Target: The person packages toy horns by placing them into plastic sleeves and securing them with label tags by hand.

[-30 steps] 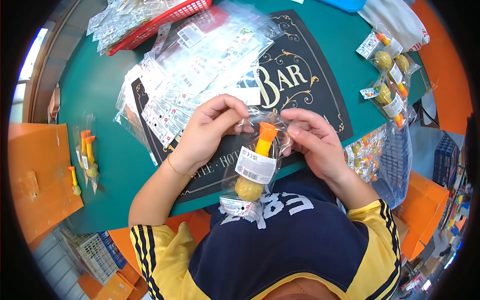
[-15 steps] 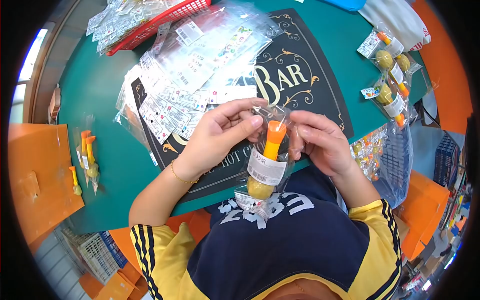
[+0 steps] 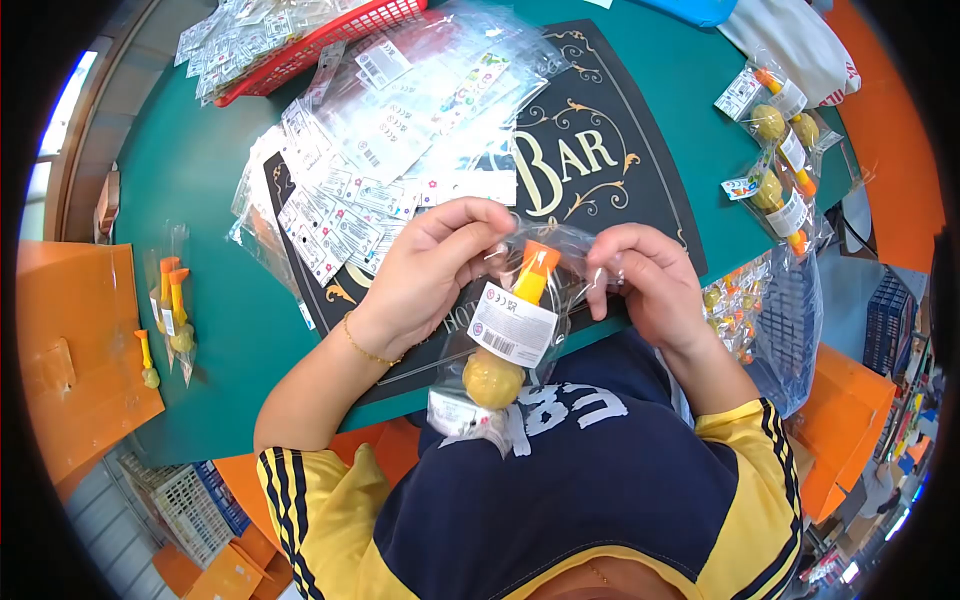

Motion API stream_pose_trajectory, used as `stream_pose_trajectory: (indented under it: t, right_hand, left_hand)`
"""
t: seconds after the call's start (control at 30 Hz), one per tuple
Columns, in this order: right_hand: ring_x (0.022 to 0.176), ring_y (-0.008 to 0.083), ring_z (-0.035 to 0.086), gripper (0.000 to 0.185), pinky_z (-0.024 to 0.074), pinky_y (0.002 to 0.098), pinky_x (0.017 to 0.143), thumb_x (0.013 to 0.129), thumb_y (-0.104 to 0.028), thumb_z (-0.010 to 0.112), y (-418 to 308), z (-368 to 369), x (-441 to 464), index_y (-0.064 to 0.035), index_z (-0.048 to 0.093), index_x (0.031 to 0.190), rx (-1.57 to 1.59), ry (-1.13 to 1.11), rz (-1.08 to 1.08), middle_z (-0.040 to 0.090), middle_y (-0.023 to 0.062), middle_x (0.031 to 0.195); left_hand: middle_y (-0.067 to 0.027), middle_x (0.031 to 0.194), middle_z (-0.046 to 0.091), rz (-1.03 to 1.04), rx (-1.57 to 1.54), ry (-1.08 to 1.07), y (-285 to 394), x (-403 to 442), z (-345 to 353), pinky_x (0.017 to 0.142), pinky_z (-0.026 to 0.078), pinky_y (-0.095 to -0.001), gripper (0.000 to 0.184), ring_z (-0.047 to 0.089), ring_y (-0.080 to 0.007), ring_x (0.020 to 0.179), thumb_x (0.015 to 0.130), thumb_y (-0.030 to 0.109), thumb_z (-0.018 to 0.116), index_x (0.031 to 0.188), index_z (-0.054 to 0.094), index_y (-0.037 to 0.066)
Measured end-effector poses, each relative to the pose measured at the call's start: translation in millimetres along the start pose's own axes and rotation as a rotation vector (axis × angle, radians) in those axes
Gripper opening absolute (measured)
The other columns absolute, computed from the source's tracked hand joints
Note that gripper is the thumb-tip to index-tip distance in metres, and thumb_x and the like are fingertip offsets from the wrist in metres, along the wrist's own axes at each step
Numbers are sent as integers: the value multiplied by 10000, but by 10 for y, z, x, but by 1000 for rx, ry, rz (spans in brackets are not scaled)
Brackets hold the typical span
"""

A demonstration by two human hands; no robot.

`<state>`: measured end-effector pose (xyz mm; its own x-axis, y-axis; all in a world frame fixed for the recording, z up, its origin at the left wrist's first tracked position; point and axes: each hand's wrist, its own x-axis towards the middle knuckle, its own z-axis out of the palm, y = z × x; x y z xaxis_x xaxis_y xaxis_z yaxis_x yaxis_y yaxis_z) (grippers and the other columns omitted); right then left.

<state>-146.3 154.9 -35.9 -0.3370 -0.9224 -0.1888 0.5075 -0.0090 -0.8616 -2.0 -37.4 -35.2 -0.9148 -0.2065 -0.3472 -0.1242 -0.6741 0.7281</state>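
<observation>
A clear plastic bag (image 3: 556,335) hangs tilted between my hands, its lower end toward my shirt. Inside is a toy (image 3: 492,378) with an orange-tipped yellow stem and a round, dull-yellow ball. A white barcode label (image 3: 513,325) shows across the bag, and a printed paper (image 3: 455,412) lies at its bottom end. My left hand (image 3: 435,265) pinches the upper left corner of the bag between thumb and fingers. With its fingers closed, my right hand (image 3: 648,285) grips the opposite upper corner. The film is stretched between them above the orange tip.
Flat printed bags (image 3: 400,120) are heaped on the black mat (image 3: 640,170), near a red basket (image 3: 330,45) of more packets. Bagged toys (image 3: 780,150) lie at right, above a bluish plastic-lined bin (image 3: 790,330). At left are another bagged pair (image 3: 175,310) and a loose toy (image 3: 147,360).
The bag's lower end has swung to the left, and its label now faces me more fully. My hands have drawn the top film wider and tauter.
</observation>
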Motion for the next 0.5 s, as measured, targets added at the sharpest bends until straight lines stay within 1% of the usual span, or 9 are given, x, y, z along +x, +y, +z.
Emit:
stream_pose_trajectory:
  t: [0.07,0.1,0.17,0.2,0.27,0.4,0.47,0.5]
  right_hand:
    - [617,175,602,179,482,269,579,926,5,416,0,27,12,25,594,934,108,31,-55,604,102,781]
    - [617,175,602,179,482,269,579,926,5,416,7,18,11,25,594,934,108,31,-55,604,102,781]
    - [637,165,597,185,468,262,576,909,41,414,27,-9,10,21,598,913,-59,-63,-98,590,103,762]
    - [637,165,597,185,468,262,576,909,41,414,26,-3,11,21,598,913,-58,-63,-98,590,103,762]
    - [641,147,575,198,446,251,573,894,70,414,18,19,8,27,607,910,-173,-94,-180,584,102,755]
    - [626,130,546,215,425,244,572,891,76,411,-38,26,13,30,620,911,-262,-104,-189,578,88,739]
    - [622,123,536,240,420,238,572,881,86,404,-58,-1,14,26,635,906,-389,-150,-218,573,76,725]
    - [622,123,536,240,420,238,572,881,86,404,-65,-1,9,26,635,906,-389,-151,-218,573,76,725]
  left_hand:
    - [-18,838,574,-9,-113,-7,-21,18,-21,687,486,-214,69,562,-79,755,945,53,491,938,558,42]
    - [-18,838,574,-9,-113,-7,-19,20,0,687,486,-214,69,562,-79,755,945,53,491,938,558,42]
    - [-22,764,539,-59,-198,33,-1,18,67,619,478,-207,71,551,-81,691,949,43,460,905,507,71]
    - [-22,764,539,-60,-198,33,12,14,79,619,478,-207,71,551,-81,691,949,43,460,905,507,71]
    - [-32,738,536,-91,-201,60,29,9,94,563,465,-201,80,540,-82,647,955,47,427,912,477,91]
    - [-27,728,532,-78,-211,26,5,28,77,542,449,-195,77,526,-79,631,959,58,413,915,457,103]
    - [-28,716,526,-77,-248,-17,1,31,69,529,440,-195,75,506,-80,606,960,61,408,914,444,108]
    - [-28,716,526,-77,-248,-16,0,31,76,529,440,-195,75,506,-80,606,960,61,408,914,444,108]
